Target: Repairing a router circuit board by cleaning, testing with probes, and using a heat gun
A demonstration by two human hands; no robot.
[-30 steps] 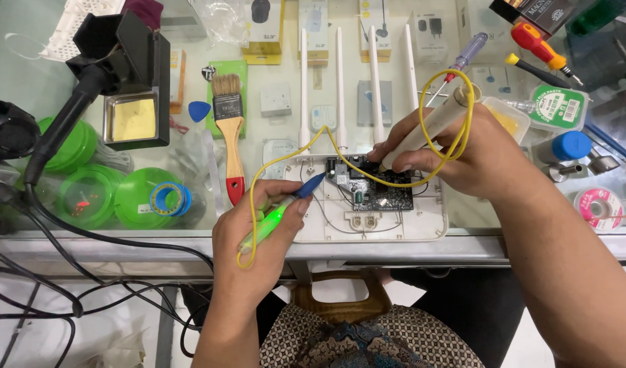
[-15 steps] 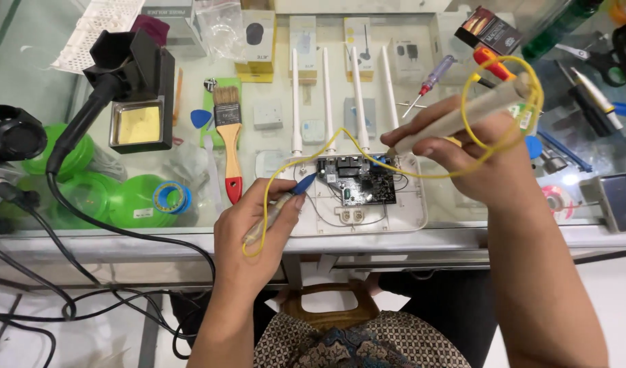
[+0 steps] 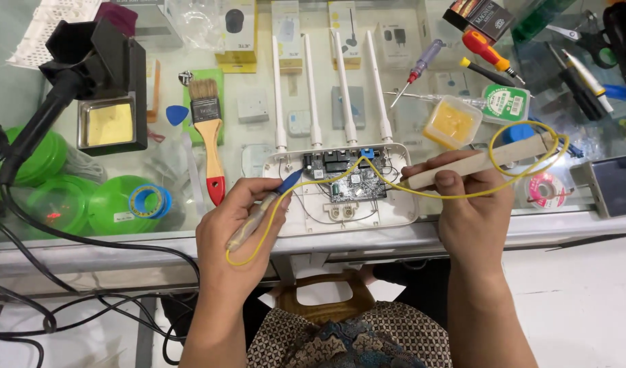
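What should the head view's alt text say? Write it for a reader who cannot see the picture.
A person's left hand holds a blue-tipped probe to an opened white router with four antennas, while the right hand holds a pale stick-shaped tool; a yellow wire joins the two. A paintbrush, screwdrivers and green containers lie around.

left hand [image 3: 241,218] curled in pen grip, right hand [image 3: 466,211] pinching, forearms raised

A: What's the person wearing? Both bare hands [image 3: 241,221] and forearms look uncovered, no sleeves.

B: Yep, plus a dark patterned batik-style cloth garment [image 3: 354,337] over the lap.
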